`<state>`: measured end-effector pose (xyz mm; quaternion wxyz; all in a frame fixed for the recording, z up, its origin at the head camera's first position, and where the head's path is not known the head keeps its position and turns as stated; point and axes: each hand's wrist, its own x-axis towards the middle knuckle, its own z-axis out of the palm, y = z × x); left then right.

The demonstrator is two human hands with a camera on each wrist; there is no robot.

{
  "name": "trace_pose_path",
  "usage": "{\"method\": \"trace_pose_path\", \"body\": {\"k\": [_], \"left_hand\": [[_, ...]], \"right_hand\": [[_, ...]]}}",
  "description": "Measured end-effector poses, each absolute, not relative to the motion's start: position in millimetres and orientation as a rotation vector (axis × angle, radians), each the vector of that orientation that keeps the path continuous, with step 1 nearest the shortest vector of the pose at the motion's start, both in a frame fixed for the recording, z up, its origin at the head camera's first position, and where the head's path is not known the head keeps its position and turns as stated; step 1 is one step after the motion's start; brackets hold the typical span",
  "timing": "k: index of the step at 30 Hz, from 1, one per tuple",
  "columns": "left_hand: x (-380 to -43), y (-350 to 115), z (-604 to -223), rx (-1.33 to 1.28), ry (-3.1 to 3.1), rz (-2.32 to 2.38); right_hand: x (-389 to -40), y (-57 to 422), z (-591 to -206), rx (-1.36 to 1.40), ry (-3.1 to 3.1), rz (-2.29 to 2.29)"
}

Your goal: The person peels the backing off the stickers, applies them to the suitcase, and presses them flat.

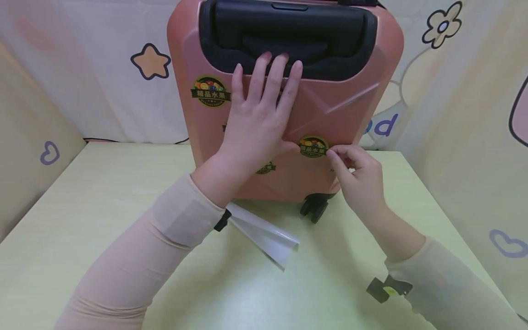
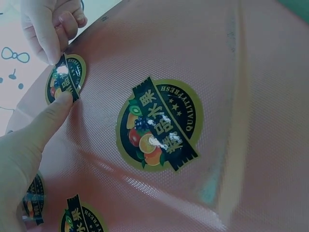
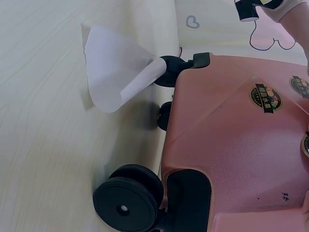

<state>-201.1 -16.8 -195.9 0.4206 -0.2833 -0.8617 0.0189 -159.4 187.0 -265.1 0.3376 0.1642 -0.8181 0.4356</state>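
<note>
A pink hard-shell suitcase [image 1: 346,112] stands on the table, its black handle panel [image 1: 288,41] facing me. With straight, spread fingers, my left hand [image 1: 257,121] rests on the shell, fingertips over the panel's lower edge. Its thumb touches the left end of a round fruit sticker [image 1: 313,147] with a dark banner. At that sticker's right end, my right hand [image 1: 360,176] pinches the edge between thumb and forefinger. In the left wrist view, another fruit sticker [image 2: 159,124] lies flat on the textured shell. Others are at the upper left [image 1: 210,90] and partly behind my left wrist.
A curled white sheet [image 1: 264,233] lies on the table in front of the suitcase. Black double wheels [image 3: 124,203] project from the suitcase's bottom. Patterned cloth walls [image 1: 103,78] surround the table [image 1: 103,215] at the back and sides.
</note>
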Motion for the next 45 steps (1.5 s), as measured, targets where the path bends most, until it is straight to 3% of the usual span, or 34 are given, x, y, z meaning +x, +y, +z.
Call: {"method": "trace_pose_path", "body": {"k": [45], "left_hand": [[-198.7,-13.3,-197.7,-0.665,-2.183,0.057]], "right_hand": [[-164.2,196.8,-257.1,0.411,-2.189,0.679]]}}
